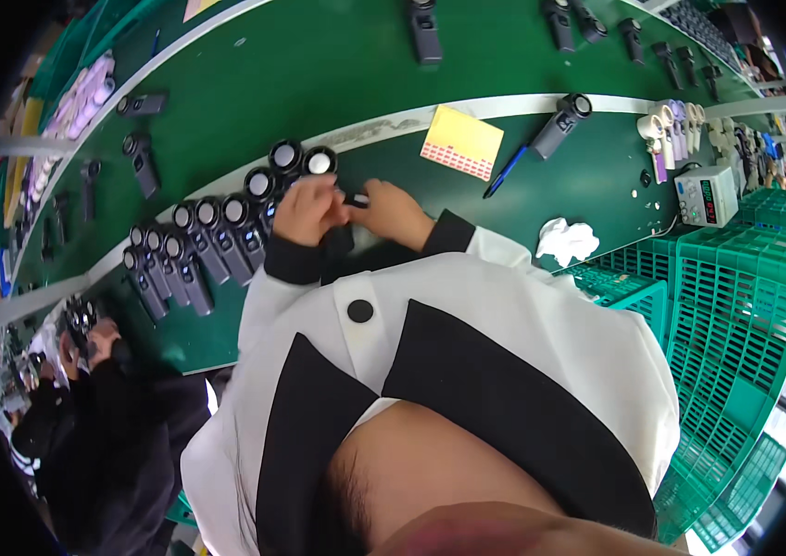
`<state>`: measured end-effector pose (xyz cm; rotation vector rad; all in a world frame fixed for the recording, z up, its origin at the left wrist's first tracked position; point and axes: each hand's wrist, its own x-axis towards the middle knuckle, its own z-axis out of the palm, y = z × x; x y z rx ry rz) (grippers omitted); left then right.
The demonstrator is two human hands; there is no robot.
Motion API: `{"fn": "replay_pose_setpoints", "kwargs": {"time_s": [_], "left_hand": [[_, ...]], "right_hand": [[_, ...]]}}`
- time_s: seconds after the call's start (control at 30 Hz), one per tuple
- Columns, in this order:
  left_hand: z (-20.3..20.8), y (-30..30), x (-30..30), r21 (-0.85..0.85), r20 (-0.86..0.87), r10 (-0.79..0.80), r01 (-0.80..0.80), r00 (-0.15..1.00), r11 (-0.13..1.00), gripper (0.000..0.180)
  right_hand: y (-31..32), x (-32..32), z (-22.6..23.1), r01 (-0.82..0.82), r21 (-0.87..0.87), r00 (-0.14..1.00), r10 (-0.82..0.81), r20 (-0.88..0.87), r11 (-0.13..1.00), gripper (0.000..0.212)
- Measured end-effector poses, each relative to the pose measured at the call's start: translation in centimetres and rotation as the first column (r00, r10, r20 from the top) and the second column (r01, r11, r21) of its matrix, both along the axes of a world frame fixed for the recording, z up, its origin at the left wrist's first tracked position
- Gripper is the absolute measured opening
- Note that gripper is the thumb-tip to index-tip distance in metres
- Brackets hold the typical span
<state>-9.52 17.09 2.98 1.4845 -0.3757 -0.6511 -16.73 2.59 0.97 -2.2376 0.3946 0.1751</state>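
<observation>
- While both hands sit close together mid-surface (clock centre for all below), the L hand (308, 211) has its fingers bent and the R hand (395, 215) reaches in from the other side, fingertips near the L ones.
- Btwn them: a small dark piece (357, 198) w/ a pale spot, at the R fingertips; mostly hidden, so can't tell if either hand is clamped on it.
- Just below the hands, approx 6 o'clock: a dark shape, partly covered, kind unclear.
- 8 to 11 o'clock: a bunch of dark handheld devices (200, 276), round pale-faced heads pointing away from the wearer, bodies side by side on the green surface (597, 167); nearest ones partly behind the L hand.
- 2 o'clock: yellow card (463, 134) w/ red marks; blue pen (507, 173) lying aslant a bit farther out; single dark device (556, 131) just beyond pen.
- Btwn 2 & 3, farther: a group of white & lilac devices (669, 134).
- 3 o'clock: crumpled white cloth (567, 242) near the surface edge; well past it, a pale box (706, 196) w/ lit display.
- Btwn 3 & 4: green plastic crates (735, 310), stacked beside the surface.
- 12 o'clock, past a pale rail (379, 132): green strip (319, 65) w/ more dark devices spaced along it, e.g. one at approx 1 o'clock & one btwn 9 & 10.
- 8 o'clock, well apart: co-worker's hands (104, 339), dark sleeves, at a dark item; detail too small.
</observation>
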Motion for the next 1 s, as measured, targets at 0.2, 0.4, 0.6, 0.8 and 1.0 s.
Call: {"fn": "replay_pose_setpoints", "kwargs": {"time_s": [0.2, 0.4, 0.6, 0.8, 1.0], "left_hand": [[-2.9, 6.4, -7.4, 0.405, 0.273, 0.106, -0.214, 0.956, 0.889, 0.021], [-1.4, 1.8, -8.0, 0.371, 0.421, 0.253, -0.42, 0.871, 0.828, 0.028], [5.9, 0.1, -7.7, 0.184, 0.381, 0.185, -0.271, 0.906, 0.945, 0.026], [10.2, 1.1, -9.2, 0.157, 0.081, 0.151, -0.162, 0.985, 0.974, 0.024], [13.5, 1.4, -8.0, 0.148, 0.646, -0.026, -0.092, 0.763, 0.985, 0.022]], "right_hand": [[4.7, 2.0, -0.5, 0.109, 0.014, 0.993, -0.109, -0.04, 0.994, 0.058], [2.6, 1.3, 1.5, 0.216, 0.478, 0.976, -0.194, -0.096, 0.852, 0.057], [-0.4, -1.1, 7.4, -0.026, 0.922, 0.927, -0.335, 0.166, 0.386, 0.035], [-3.5, -1.5, 14.3, -0.291, 0.711, 0.828, -0.204, 0.523, 0.64, 0.034], [-2.1, -1.4, 14.8, -0.051, 0.998, 0.955, -0.291, 0.058, 0.03, 0.027]]}}
